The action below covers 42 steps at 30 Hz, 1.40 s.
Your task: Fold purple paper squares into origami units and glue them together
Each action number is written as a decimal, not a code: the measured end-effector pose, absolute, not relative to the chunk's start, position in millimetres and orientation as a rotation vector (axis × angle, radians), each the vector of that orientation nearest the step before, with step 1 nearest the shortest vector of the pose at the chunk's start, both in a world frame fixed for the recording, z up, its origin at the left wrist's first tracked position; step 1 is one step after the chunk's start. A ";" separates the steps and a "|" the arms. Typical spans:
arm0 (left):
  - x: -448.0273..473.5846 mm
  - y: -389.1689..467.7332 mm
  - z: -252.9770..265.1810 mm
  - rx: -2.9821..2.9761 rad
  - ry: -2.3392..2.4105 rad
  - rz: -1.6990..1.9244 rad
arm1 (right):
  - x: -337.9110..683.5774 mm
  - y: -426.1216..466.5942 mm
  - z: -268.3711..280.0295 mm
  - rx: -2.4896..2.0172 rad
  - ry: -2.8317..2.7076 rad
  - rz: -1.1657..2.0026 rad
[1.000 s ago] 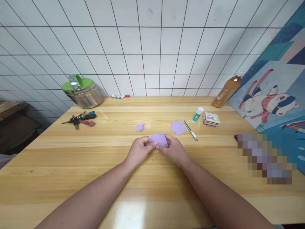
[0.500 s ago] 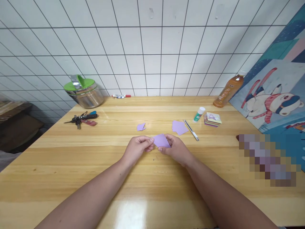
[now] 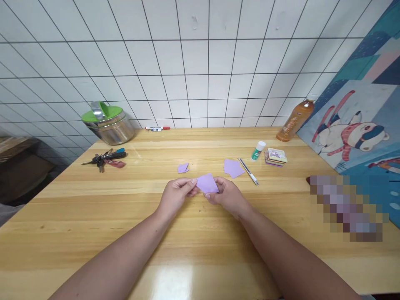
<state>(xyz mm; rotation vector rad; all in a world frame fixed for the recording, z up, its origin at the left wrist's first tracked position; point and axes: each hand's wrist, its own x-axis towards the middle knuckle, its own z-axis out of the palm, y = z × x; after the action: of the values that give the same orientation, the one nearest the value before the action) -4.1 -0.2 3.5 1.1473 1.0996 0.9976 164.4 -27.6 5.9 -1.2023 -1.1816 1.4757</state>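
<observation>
A small purple sheet of paper [image 3: 207, 183] is held between both hands over the middle of the wooden table [image 3: 109, 212]. My left hand [image 3: 176, 193] pinches its left corner between thumb and fingers. At the opposite side my right hand [image 3: 226, 193] grips the right edge, thumb in front and fingers behind. A small folded purple paper piece [image 3: 183, 168] lies beyond my left hand. Past my right hand are several flat purple sheets [image 3: 233, 168], with a utility knife [image 3: 248, 171] beside them.
A glue stick [image 3: 258, 151] and a stack of colored paper [image 3: 275, 156] stand at the right, with a bottle of orange-brown drink [image 3: 295, 120] behind. At left are keys [image 3: 104, 158] and a green-lidded metal pot [image 3: 109, 125]. Markers [image 3: 158, 128] lie by the tiled wall.
The view has shifted slightly. The purple sheet is tilted a little differently, with more of its face showing. Both hands keep their hold on it.
</observation>
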 end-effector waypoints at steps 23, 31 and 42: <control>1.8 -7.8 5.4 1.100 0.984 0.767 | 168.4 -25.6 -4.4 -1.370 -1.280 1.057; 6.5 -9.8 5.7 1.007 1.010 0.810 | 166.4 -32.8 6.0 -1.340 -1.587 0.689; 3.8 -9.2 5.0 0.954 0.965 0.848 | 173.2 -30.7 -4.1 -1.138 -1.984 0.469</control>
<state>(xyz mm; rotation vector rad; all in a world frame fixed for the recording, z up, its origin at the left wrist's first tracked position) 3.8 -9.2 5.0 0.9541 0.9646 0.8481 173.2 -30.7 -4.1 -1.1378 -1.9841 0.4689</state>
